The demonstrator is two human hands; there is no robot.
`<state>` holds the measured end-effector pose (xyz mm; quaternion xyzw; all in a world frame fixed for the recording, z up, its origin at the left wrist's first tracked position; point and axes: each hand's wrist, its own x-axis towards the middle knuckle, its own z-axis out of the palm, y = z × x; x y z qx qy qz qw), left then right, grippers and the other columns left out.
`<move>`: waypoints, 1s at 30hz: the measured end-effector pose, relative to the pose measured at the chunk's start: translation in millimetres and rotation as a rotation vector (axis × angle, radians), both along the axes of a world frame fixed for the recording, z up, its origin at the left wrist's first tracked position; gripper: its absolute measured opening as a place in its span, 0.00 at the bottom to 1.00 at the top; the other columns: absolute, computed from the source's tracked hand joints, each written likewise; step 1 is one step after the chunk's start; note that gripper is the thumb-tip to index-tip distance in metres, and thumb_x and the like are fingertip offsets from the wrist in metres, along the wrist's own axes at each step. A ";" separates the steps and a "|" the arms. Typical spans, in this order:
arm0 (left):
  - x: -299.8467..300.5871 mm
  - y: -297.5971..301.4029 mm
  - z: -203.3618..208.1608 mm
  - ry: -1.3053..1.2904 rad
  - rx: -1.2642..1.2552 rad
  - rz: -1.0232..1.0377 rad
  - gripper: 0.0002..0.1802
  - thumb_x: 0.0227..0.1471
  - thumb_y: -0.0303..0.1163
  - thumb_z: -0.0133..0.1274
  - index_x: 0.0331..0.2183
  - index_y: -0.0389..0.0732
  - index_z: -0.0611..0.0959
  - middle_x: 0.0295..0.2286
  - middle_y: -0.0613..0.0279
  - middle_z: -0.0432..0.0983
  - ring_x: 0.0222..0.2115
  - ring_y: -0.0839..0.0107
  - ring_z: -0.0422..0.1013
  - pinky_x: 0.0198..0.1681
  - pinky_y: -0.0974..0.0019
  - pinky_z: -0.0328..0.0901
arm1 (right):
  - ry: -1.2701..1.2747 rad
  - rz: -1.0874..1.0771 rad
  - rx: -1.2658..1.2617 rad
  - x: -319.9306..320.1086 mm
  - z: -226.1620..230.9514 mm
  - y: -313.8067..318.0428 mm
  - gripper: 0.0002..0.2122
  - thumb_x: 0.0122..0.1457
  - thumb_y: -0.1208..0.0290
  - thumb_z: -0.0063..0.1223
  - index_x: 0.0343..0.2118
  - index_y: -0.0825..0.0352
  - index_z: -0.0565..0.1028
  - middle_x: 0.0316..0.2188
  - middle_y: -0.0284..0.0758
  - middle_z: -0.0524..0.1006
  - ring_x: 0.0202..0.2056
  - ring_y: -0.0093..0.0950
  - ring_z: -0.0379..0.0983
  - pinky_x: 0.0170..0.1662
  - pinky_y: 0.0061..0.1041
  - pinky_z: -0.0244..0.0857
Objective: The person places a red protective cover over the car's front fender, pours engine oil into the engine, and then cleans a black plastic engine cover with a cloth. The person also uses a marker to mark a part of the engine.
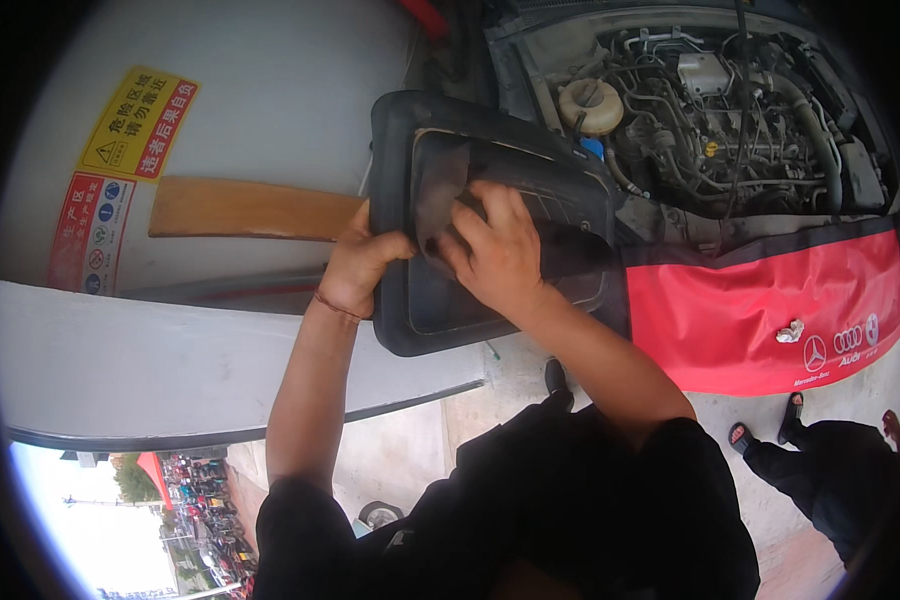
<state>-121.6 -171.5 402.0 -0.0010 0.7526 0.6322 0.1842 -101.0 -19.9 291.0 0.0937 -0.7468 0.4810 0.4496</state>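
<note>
A large black plastic cover, tray-like with a raised rim, is held up in front of me; it looks like an engine cover. My left hand grips its left rim, the thumb lying over the edge and the other fingers mostly hidden behind. Inside the rim, my right hand has its fingers bent around a dark grey cloth-like piece against the cover's inner face. I cannot tell if that piece is loose or attached. Part of the inner face is hidden by my right hand.
An open engine bay with a whitish fluid tank lies right of the cover. A red fender cover drapes its front edge, with a small crumpled scrap on it. Another person stands at right. A wooden strip is at left.
</note>
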 end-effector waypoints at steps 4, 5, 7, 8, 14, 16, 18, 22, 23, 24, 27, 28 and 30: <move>-2.3 5.4 -1.6 0.016 -0.013 -0.004 0.28 0.41 0.16 0.52 0.49 0.35 0.74 0.37 0.58 0.77 0.35 0.71 0.74 0.40 0.68 0.70 | 0.008 0.081 -0.043 -83.8 23.2 42.8 0.11 0.48 0.69 0.63 0.35 0.63 0.77 0.38 0.35 0.73 0.40 0.39 0.70 0.43 0.33 0.67; -6.0 7.4 -5.1 -0.002 0.009 -0.010 0.28 0.41 0.16 0.52 0.49 0.35 0.74 0.37 0.58 0.77 0.35 0.70 0.74 0.40 0.68 0.70 | -0.072 0.080 -0.055 -97.1 9.0 58.6 0.11 0.48 0.69 0.62 0.35 0.64 0.77 0.37 0.35 0.74 0.41 0.39 0.70 0.43 0.33 0.66; -6.2 3.5 -3.0 -0.033 0.026 0.018 0.28 0.40 0.16 0.52 0.49 0.35 0.74 0.37 0.58 0.77 0.36 0.70 0.74 0.41 0.68 0.70 | -0.257 0.095 -0.065 -108.0 -45.8 84.4 0.10 0.49 0.69 0.62 0.35 0.65 0.77 0.35 0.37 0.74 0.41 0.41 0.70 0.44 0.34 0.66; -5.3 -0.2 -5.2 -0.047 0.039 0.039 0.28 0.40 0.16 0.52 0.49 0.35 0.74 0.37 0.58 0.77 0.37 0.69 0.74 0.41 0.68 0.70 | -0.364 0.097 -0.045 -112.5 -81.0 98.9 0.10 0.49 0.70 0.62 0.35 0.65 0.77 0.35 0.39 0.74 0.42 0.41 0.70 0.45 0.35 0.65; 5.6 -2.5 -7.6 -0.032 0.002 0.071 0.28 0.40 0.14 0.50 0.48 0.38 0.74 0.36 0.62 0.77 0.34 0.71 0.75 0.39 0.67 0.71 | -0.162 0.138 -0.001 -99.8 -32.1 74.3 0.10 0.50 0.71 0.61 0.34 0.68 0.76 0.37 0.38 0.72 0.43 0.40 0.69 0.46 0.34 0.65; 5.5 -2.3 -6.5 -0.032 0.007 0.061 0.28 0.40 0.15 0.51 0.48 0.37 0.74 0.36 0.61 0.77 0.35 0.71 0.74 0.39 0.67 0.70 | -0.045 0.261 0.084 -95.8 31.4 52.5 0.11 0.48 0.70 0.63 0.34 0.65 0.76 0.37 0.35 0.72 0.43 0.36 0.69 0.46 0.33 0.66; 6.1 -5.7 -6.6 -0.037 0.030 0.056 0.27 0.40 0.15 0.52 0.47 0.34 0.74 0.36 0.59 0.76 0.36 0.70 0.73 0.40 0.68 0.69 | 0.115 0.242 0.371 -101.9 62.5 55.4 0.11 0.47 0.69 0.63 0.34 0.63 0.75 0.38 0.31 0.71 0.43 0.33 0.69 0.46 0.31 0.68; 2.6 1.1 -2.0 -0.029 0.017 0.039 0.27 0.40 0.15 0.51 0.47 0.35 0.74 0.37 0.60 0.77 0.36 0.71 0.73 0.41 0.68 0.69 | 0.273 0.243 0.749 -125.3 76.7 85.0 0.14 0.42 0.71 0.63 0.32 0.63 0.72 0.34 0.32 0.69 0.40 0.31 0.69 0.43 0.28 0.70; 0.8 2.2 -0.7 -0.043 0.014 0.021 0.28 0.40 0.15 0.51 0.48 0.36 0.74 0.38 0.61 0.77 0.37 0.71 0.74 0.41 0.68 0.70 | 0.222 0.231 0.797 -130.4 75.3 92.6 0.12 0.44 0.71 0.61 0.32 0.63 0.72 0.34 0.32 0.69 0.40 0.31 0.69 0.42 0.27 0.70; 1.5 3.4 2.3 -0.054 0.006 0.003 0.29 0.40 0.14 0.50 0.49 0.37 0.74 0.39 0.62 0.77 0.37 0.72 0.74 0.42 0.68 0.70 | 0.174 0.214 0.840 -134.6 74.2 101.1 0.11 0.46 0.72 0.59 0.32 0.64 0.72 0.33 0.32 0.69 0.40 0.31 0.70 0.41 0.27 0.70; 0.9 7.5 2.6 -0.010 -0.010 -0.007 0.30 0.40 0.15 0.51 0.50 0.36 0.73 0.38 0.63 0.77 0.37 0.73 0.73 0.41 0.69 0.69 | 0.231 0.169 0.718 -126.9 59.8 96.0 0.07 0.48 0.76 0.51 0.31 0.65 0.70 0.31 0.33 0.68 0.36 0.33 0.70 0.36 0.28 0.71; -1.9 8.8 4.3 0.001 -0.011 -0.013 0.30 0.40 0.15 0.51 0.50 0.37 0.73 0.38 0.63 0.77 0.36 0.73 0.73 0.41 0.69 0.69 | 0.273 0.168 0.654 -122.4 61.2 92.6 0.07 0.47 0.77 0.50 0.31 0.65 0.70 0.30 0.34 0.68 0.35 0.34 0.70 0.34 0.29 0.71; -1.3 11.4 3.4 0.000 -0.023 -0.028 0.31 0.41 0.16 0.52 0.51 0.37 0.73 0.38 0.63 0.77 0.36 0.74 0.73 0.41 0.70 0.69 | 0.270 0.176 0.703 -115.4 70.2 80.4 0.07 0.46 0.76 0.51 0.31 0.65 0.70 0.31 0.33 0.68 0.37 0.33 0.70 0.34 0.29 0.71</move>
